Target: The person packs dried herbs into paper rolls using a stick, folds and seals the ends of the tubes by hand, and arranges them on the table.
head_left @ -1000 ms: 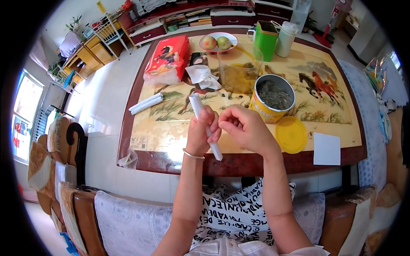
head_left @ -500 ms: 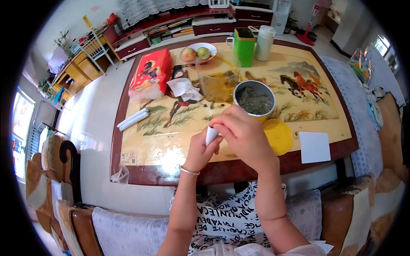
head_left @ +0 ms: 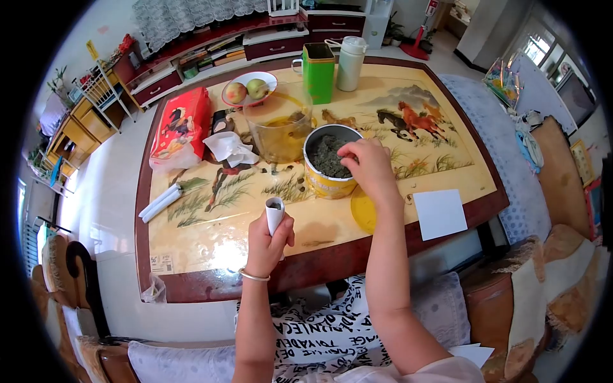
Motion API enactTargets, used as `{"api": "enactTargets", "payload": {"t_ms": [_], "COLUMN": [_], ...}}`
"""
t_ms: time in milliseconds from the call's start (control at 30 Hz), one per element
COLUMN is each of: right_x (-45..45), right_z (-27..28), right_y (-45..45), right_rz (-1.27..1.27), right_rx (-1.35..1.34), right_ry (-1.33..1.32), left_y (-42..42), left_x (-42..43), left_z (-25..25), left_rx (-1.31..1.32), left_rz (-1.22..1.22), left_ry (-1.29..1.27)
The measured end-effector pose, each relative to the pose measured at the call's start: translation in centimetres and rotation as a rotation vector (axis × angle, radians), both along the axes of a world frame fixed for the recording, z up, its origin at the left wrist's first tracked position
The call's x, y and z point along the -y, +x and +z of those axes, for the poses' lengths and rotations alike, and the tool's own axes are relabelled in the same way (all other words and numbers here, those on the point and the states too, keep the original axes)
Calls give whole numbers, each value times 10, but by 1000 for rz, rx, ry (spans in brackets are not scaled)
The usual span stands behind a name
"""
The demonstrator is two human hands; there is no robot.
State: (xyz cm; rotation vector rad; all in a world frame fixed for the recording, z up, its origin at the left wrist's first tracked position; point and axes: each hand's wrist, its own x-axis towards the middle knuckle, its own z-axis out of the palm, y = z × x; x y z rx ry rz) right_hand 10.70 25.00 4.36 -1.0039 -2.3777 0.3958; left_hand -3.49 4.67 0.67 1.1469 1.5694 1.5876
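Observation:
A white paper tube stands nearly upright in my left hand, its wide top open with dark material inside. My right hand reaches over the rim of a yellow tin, fingertips pinched at the dark, crumbly dried material in it; what they hold is too small to make out. Beside the tin, partly under my right forearm, lies a yellow lid. A square white paper is on the table to the right. Two rolled white tubes rest at the left.
On the table stand a clear plastic container, a green box, a pale flask and a bowl of fruit. A red package and a crumpled tissue lie at the left.
My right hand has left the tube and moved up and forward to the tin. The tube, earlier tilted between both hands, is now upright in my left hand alone. The view has shifted right.

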Motion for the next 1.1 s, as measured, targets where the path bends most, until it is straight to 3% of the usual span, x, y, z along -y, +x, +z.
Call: {"api": "enactTargets", "payload": {"t_ms": [233,433,633,700,867,933,1033,1100], "right_x": [3,0,-10,-13,-10,5,38,56], "right_z": [1,6,-3,-1,7,21,41,48], "right_y": [-11,-18,-11,-7,-2,-6,-19,-27], "right_rz": [-29,-70,-39,18,90,230,371,437], "right_rx": [112,245,26,-173,-410,-716,-701,-590], "right_ry": [47,-108,-77,-298,-539,-768,-905,-848], "left_y": [0,-4,-1,-1,4,5,5,5], "left_x": [-2,-1,-2,-3,-9,-12,-13,-11], "left_z": [-1,-4,-2,-1,7,8,4,3], "left_rx": [23,7,7,3,-38,-78,-127,-122], "left_rz": [17,30,29,36,21,30,13,41], "left_ry": [-20,-21,-3,0,-79,-89,-130,-118]}}
